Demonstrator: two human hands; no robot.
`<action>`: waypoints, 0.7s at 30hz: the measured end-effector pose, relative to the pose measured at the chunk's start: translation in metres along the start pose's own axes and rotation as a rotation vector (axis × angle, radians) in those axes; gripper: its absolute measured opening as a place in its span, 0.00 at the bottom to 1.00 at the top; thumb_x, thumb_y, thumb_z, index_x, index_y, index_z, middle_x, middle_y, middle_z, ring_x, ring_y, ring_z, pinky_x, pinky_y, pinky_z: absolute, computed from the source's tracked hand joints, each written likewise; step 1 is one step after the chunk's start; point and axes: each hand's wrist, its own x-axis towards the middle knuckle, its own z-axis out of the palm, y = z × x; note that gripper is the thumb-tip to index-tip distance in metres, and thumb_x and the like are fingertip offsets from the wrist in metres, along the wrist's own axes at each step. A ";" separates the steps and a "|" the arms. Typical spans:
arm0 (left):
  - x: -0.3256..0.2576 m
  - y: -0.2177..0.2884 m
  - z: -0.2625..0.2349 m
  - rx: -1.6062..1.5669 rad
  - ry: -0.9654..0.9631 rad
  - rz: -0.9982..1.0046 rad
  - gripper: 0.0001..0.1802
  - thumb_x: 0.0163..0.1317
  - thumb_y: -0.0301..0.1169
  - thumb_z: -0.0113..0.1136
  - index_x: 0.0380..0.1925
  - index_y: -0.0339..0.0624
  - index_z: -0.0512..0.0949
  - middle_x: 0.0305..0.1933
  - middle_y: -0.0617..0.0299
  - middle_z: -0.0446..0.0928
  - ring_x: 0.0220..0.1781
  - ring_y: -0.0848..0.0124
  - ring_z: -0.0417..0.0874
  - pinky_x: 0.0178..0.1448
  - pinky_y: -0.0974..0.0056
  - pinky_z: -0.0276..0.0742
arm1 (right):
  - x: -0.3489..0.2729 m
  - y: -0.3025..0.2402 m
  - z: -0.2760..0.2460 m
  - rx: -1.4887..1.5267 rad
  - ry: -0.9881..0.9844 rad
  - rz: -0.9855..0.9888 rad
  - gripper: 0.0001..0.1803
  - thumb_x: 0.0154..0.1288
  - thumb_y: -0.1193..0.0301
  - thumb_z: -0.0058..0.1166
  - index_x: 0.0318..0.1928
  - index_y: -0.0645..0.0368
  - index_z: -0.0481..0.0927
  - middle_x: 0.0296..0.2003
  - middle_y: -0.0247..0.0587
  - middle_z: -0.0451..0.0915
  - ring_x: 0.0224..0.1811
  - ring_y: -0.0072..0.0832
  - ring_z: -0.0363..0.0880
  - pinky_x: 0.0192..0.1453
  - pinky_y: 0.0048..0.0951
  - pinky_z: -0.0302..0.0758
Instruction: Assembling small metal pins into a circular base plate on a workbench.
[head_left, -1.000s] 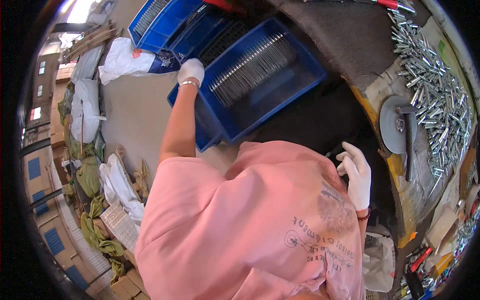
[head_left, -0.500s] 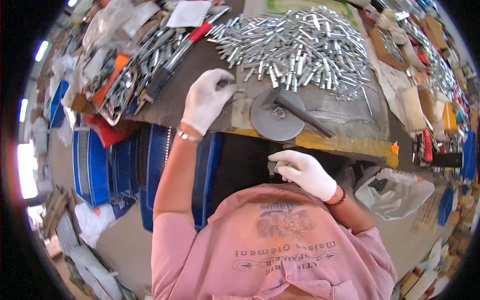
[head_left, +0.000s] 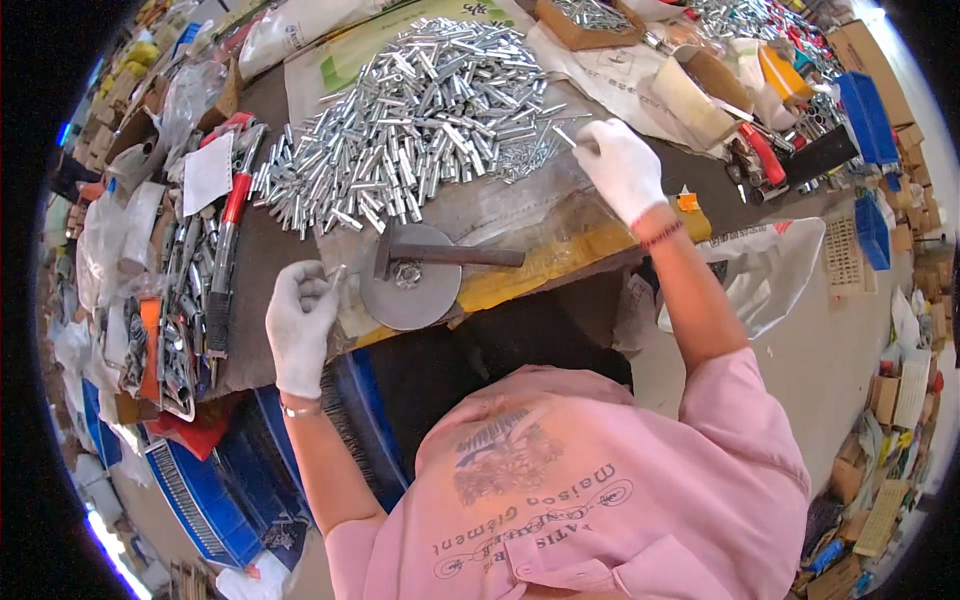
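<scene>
- While I watch from the head view, the left hand [head_left: 300, 325], in a white glove, is curled shut at the bench edge, pinching a small silver metal piece [head_left: 337, 273] between its fingertips; I cannot make out the piece's shape
- just beside that hand lies a round grey metal disc [head_left: 410, 290], with a hammer [head_left: 440, 256] resting across it; something small sits on the disc, too blurred to name
- the right hand [head_left: 620, 165], also gloved, is closed at the edge of the heap of shiny metal tubes [head_left: 420, 100]; whether it grips one I cannot tell, since the fingers hide it
- left of the bench, red-handled tools [head_left: 225, 250] lie in a jumble; below it, blue crates [head_left: 210, 490] are partly cut off by my pink sleeve [head_left: 600, 500].
</scene>
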 end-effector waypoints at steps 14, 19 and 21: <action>-0.032 -0.002 0.025 0.087 -0.183 0.334 0.08 0.57 0.25 0.73 0.38 0.43 0.89 0.38 0.56 0.85 0.43 0.52 0.86 0.48 0.54 0.82 | -0.081 -0.136 0.001 0.375 -0.302 -0.705 0.02 0.64 0.72 0.66 0.37 0.50 0.88 0.36 0.36 0.83 0.39 0.42 0.87 0.43 0.39 0.84; -0.032 -0.001 0.033 0.091 -0.080 0.382 0.07 0.55 0.25 0.74 0.35 0.43 0.89 0.37 0.57 0.83 0.43 0.54 0.85 0.49 0.54 0.81 | -0.089 -0.150 0.021 0.228 -0.314 -0.747 0.03 0.64 0.71 0.62 0.35 0.49 0.87 0.36 0.36 0.80 0.36 0.41 0.86 0.42 0.40 0.84; -0.034 -0.003 0.034 0.077 -0.056 0.365 0.07 0.55 0.25 0.74 0.35 0.44 0.89 0.36 0.57 0.82 0.43 0.54 0.85 0.49 0.54 0.81 | -0.089 -0.153 0.022 0.216 -0.317 -0.755 0.02 0.64 0.71 0.63 0.35 0.49 0.87 0.36 0.36 0.81 0.37 0.40 0.86 0.42 0.39 0.84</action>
